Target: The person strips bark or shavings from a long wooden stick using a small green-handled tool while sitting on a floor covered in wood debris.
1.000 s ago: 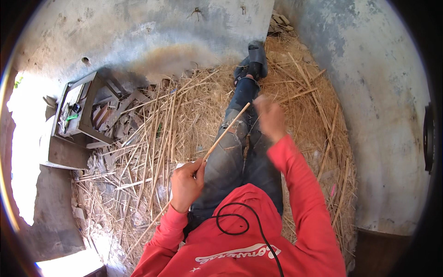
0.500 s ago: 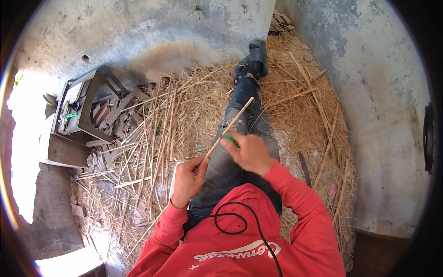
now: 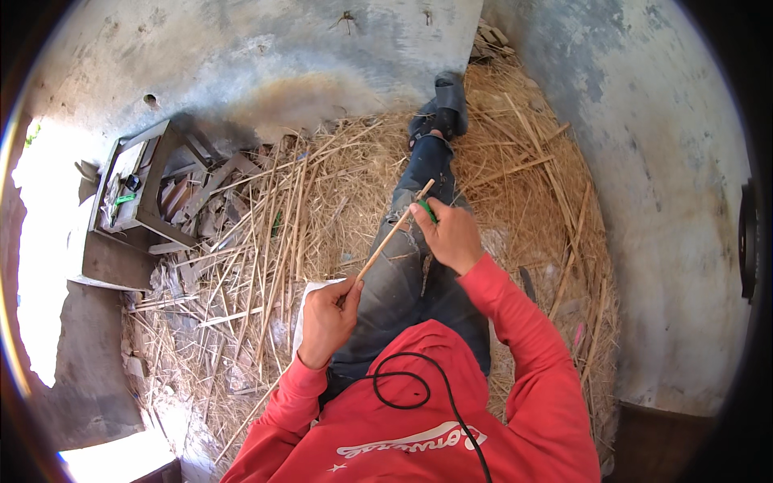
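Observation:
A thin, pale wooden stick [image 3: 392, 236] slants up and to the right over my outstretched legs [image 3: 385, 294]. Its lower end is pinched between the thumb and fingers of my left hand [image 3: 328, 318]. Close to the stick's far end, my right hand [image 3: 452, 238] is closed around a small green-handled tool [image 3: 427, 211], with the thumb pressed along the stick. Most of that tool is hidden by the fingers, and its working edge cannot be made out. A short tip of the stick sticks out past the right hand.
Straw-like shavings and long wooden strips [image 3: 278, 233] cover the floor on both sides. At the left stands a wooden frame [image 3: 145, 211] with scraps and a small green object [image 3: 126, 199]. Walls [image 3: 644, 161] rise ahead and to the right. A black cord [image 3: 448, 386] lies across my red hoodie.
My right hand has slid up and away along the stick with the green-handled tool, toward the far end. The stick's tip has dipped slightly leftward. My left hand stays nearly in place.

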{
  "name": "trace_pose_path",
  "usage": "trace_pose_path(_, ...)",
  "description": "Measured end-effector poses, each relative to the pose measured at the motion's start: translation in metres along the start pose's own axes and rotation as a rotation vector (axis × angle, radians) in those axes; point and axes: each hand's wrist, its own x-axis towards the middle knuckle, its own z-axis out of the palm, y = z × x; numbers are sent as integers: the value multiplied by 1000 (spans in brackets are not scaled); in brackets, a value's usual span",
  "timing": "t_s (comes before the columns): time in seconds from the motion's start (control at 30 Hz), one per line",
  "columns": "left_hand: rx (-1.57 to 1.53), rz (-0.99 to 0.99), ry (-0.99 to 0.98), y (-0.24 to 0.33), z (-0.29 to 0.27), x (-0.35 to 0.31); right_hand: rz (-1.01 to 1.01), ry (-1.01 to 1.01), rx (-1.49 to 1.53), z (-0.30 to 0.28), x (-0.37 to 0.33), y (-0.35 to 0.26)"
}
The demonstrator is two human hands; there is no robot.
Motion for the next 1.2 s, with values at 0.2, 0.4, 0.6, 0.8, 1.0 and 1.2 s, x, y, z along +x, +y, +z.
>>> trace_pose_path(0.2, 31, -11, -19, 2, -8, 4, -92, -45, 76, 18, -14, -20)
trace_pose_path(0.4, 9, -10, 1, -7, -13, -6, 34, 191, 110, -16, 16, 21)
trace_pose_path(0.6, 57, 68, 24, 1, 5, 5, -127, -59, 137, -1, -39, -46)
trace_pose_path(0.8, 2, 30, 25, -2, 3, -2, -9, -24, 124, -6, -11, -16)
trace_pose_path(1.0, 33, -11, -5, 2, -3, -2, -151, -16, -60, 15, -30, -28)
trace_pose_path(1.2, 103, 65, 63, 0, 0, -3, -171, -167, 7, 9, -33, -30)
